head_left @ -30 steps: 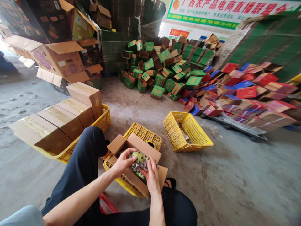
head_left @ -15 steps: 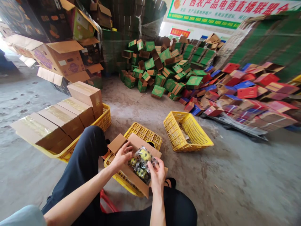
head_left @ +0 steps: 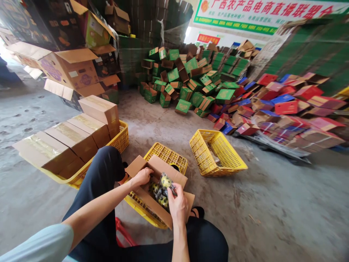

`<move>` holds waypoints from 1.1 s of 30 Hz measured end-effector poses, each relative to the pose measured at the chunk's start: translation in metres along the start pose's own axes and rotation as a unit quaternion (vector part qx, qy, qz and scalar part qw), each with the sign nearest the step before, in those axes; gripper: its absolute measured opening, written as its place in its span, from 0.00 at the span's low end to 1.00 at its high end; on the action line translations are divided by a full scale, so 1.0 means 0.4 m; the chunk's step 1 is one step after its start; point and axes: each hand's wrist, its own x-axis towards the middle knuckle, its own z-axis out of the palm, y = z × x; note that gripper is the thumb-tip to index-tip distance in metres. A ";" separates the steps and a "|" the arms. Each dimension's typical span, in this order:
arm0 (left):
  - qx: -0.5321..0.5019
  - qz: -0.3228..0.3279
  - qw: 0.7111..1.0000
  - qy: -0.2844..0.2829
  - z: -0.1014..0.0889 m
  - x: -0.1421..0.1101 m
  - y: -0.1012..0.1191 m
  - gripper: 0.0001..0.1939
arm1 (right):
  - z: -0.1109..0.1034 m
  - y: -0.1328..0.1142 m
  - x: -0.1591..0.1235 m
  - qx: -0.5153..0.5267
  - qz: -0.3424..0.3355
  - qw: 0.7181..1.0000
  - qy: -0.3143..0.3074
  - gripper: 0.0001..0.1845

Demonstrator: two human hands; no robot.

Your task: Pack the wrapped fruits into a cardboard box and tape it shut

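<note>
An open cardboard box (head_left: 174, 175) sits tilted between my knees on an upturned yellow crate (head_left: 144, 211). Inside lie several yellow-green, dark-spotted fruits (head_left: 156, 190) in clear, crinkled plastic. My right hand (head_left: 177, 203) pinches the plastic of one upper wrapped fruit (head_left: 165, 181) at the box's right side. My left hand (head_left: 143, 177) reaches over the box's left wall, its fingers curled down and drawn together. Its fingertips are partly hidden, and I cannot make out what they hold, if anything.
Taped cartons (head_left: 61, 136) stand in a long yellow crate (head_left: 124, 140) on the left. Another yellow crate (head_left: 218, 153) lies tilted ahead to the right, with small things inside. Green boxes (head_left: 183, 106) and red and blue boxes (head_left: 286, 107) are heaped further back.
My left hand has moved from above the fruit to the box's left inner side, and its fingers have curled in. The right hand has shifted slightly left and lower, keeping its pinch.
</note>
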 end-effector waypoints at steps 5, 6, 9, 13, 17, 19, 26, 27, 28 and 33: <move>0.110 -0.014 0.993 -0.044 0.030 0.045 -0.011 0.13 | 0.031 0.003 -0.002 0.024 -0.078 0.997 -0.005 0.12; 0.125 -0.014 0.991 -0.050 0.033 0.048 -0.014 0.16 | 0.037 0.001 -0.003 0.018 -0.097 0.995 -0.009 0.11; 0.159 -0.010 0.985 -0.061 0.037 0.050 -0.014 0.19 | 0.056 -0.004 -0.007 -0.054 -0.118 0.991 -0.021 0.08; 0.180 -0.002 0.982 -0.050 0.019 0.033 0.004 0.06 | 0.091 0.014 -0.010 -0.191 -0.097 0.977 -0.013 0.06; 0.169 0.012 0.986 0.001 -0.036 -0.007 0.026 0.09 | 0.120 0.039 -0.017 -0.215 -0.119 0.969 0.002 0.08; 0.151 0.023 0.988 0.035 -0.072 -0.033 0.035 0.10 | 0.124 0.042 -0.022 -0.200 -0.129 0.971 0.008 0.12; -0.194 0.040 0.973 0.122 -0.099 -0.110 0.073 0.16 | 0.067 -0.017 -0.024 0.028 -0.040 0.999 -0.001 0.25; -0.277 0.027 0.953 0.115 -0.086 -0.119 0.083 0.19 | 0.058 -0.027 -0.022 0.089 0.001 0.996 -0.014 0.27; -0.343 0.014 0.934 0.100 -0.072 -0.127 0.095 0.21 | 0.052 -0.036 -0.019 0.154 0.052 0.986 -0.033 0.30; -0.495 -0.004 0.868 0.041 -0.033 -0.164 0.161 0.26 | 0.031 -0.058 -0.007 0.427 0.228 0.869 -0.104 0.30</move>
